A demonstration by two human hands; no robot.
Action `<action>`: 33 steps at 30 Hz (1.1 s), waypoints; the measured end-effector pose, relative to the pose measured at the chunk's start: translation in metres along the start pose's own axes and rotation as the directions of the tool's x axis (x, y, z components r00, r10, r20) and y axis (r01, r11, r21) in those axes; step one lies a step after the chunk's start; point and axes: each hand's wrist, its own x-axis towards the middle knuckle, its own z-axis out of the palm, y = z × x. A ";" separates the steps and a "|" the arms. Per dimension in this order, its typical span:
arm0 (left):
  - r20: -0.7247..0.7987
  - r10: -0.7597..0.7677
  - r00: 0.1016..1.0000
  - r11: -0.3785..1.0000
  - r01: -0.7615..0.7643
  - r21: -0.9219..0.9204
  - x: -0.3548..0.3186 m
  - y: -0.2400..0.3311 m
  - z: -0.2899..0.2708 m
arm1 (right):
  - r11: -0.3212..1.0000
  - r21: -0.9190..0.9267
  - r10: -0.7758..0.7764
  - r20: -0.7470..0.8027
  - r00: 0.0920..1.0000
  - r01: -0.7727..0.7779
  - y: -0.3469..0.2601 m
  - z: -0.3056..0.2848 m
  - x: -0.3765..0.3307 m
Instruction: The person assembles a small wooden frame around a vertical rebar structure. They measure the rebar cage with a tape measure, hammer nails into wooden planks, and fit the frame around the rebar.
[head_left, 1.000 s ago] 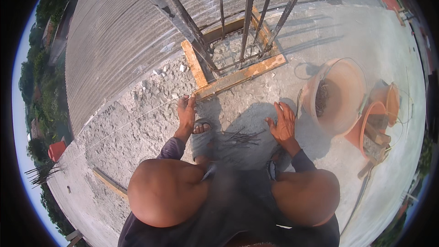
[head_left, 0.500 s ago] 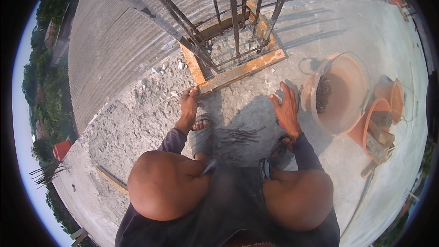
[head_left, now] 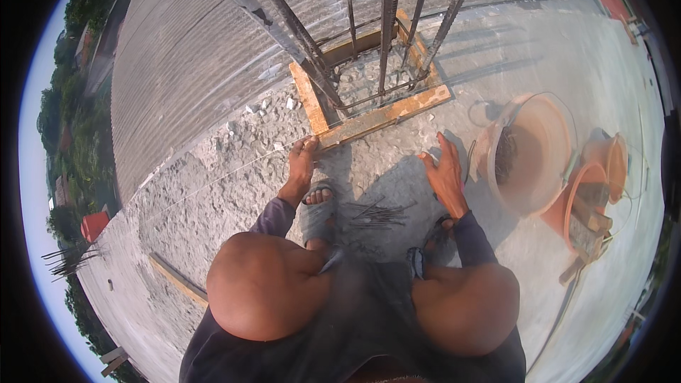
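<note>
A low rectangular wooden frame (head_left: pixel 386 119) lies on rough concrete around upright ribbed steel bars (head_left: pixel 389 28) and broken rubble. At its near left corner is my left hand (head_left: pixel 301 169), fingers curled together, the tips against or right beside the wood. A thin pale string (head_left: pixel 213 183) runs along the concrete to that corner; whether my fingers pinch it is too small to see. My right hand (head_left: pixel 445 176) hovers to the right, thumb and fingers apart and empty, between the frame and a large bucket. Between my sandalled feet lies a loose bundle of thin wires (head_left: pixel 377 214).
The large pale bucket (head_left: pixel 543 163) lies tipped on the right, dark bits inside. Beyond it are orange buckets (head_left: pixel 594 183), one holding wood-handled tools (head_left: pixel 587 220). Corrugated roofing (head_left: pixel 191 78) borders the slab at the far left. A wooden strip (head_left: pixel 177 278) lies near my left knee.
The view has shifted slightly, so the frame and buckets sit a little lower and further right. Both hands keep nearly the same places relative to the frame.
</note>
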 end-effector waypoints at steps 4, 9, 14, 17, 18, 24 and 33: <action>0.018 0.019 1.000 1.000 -0.019 0.015 -0.001 0.000 0.000 | 1.000 0.003 0.005 -0.017 1.000 -0.005 0.001 -0.002 -0.001; 0.021 0.000 1.000 1.000 -0.001 0.026 -0.003 0.003 0.001 | 1.000 -0.030 -0.006 -0.011 1.000 0.006 0.002 -0.006 -0.003; -0.003 -0.040 0.999 0.999 0.040 0.016 -0.002 0.005 0.000 | 0.995 0.059 0.077 -0.026 0.997 -0.075 0.006 -0.001 -0.001; 0.026 -0.037 0.999 0.998 0.035 0.054 0.001 0.005 -0.002 | 0.963 0.227 0.162 -0.067 0.984 -0.143 0.008 0.007 0.008; 0.016 -0.034 0.999 0.997 0.033 0.075 0.001 0.004 -0.003 | 0.931 0.308 0.222 -0.054 0.974 -0.195 0.008 0.009 0.012; -0.024 0.067 0.997 0.978 -0.061 0.201 0.004 -0.004 -0.007 | 0.813 0.532 0.330 -0.088 0.940 -0.236 0.026 0.013 0.055; -0.001 0.351 0.937 0.858 -0.321 0.400 -0.008 0.002 -0.003 | 0.720 0.665 0.425 -0.191 0.885 -0.202 0.056 0.044 0.120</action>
